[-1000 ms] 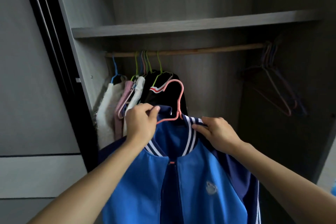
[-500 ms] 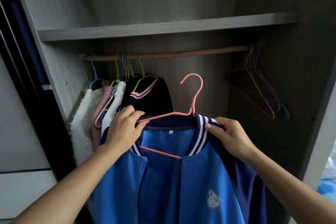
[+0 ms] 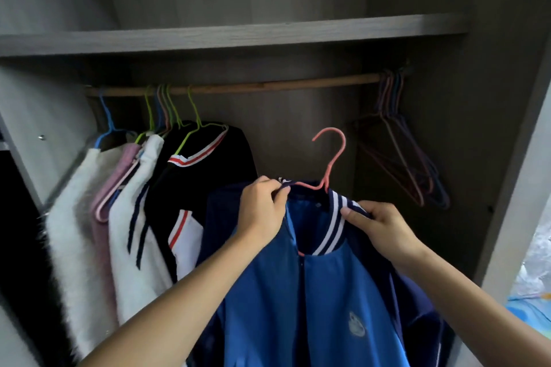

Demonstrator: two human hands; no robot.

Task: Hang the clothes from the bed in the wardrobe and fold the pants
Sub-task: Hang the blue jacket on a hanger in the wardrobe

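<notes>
A blue jacket (image 3: 325, 301) with a navy-and-white striped collar sits on a pink hanger (image 3: 334, 155), held up inside the wardrobe below the wooden rail (image 3: 268, 87). My left hand (image 3: 262, 208) pinches the collar's left side where the hanger wire runs. My right hand (image 3: 378, 226) grips the collar's right side. The hanger's hook points up and left, well under the rail and not touching it.
Several garments hang at the rail's left end: a white fluffy one (image 3: 71, 205), a pink one (image 3: 113, 188), a white one (image 3: 140, 205), a black jacket with red-white trim (image 3: 202, 170). Empty hangers (image 3: 402, 152) bunch at the right end. A shelf (image 3: 238, 36) spans above.
The jacket and hanger have moved right and further into the wardrobe, toward the gap in the rail's middle. Both hands keep their hold on the collar.
</notes>
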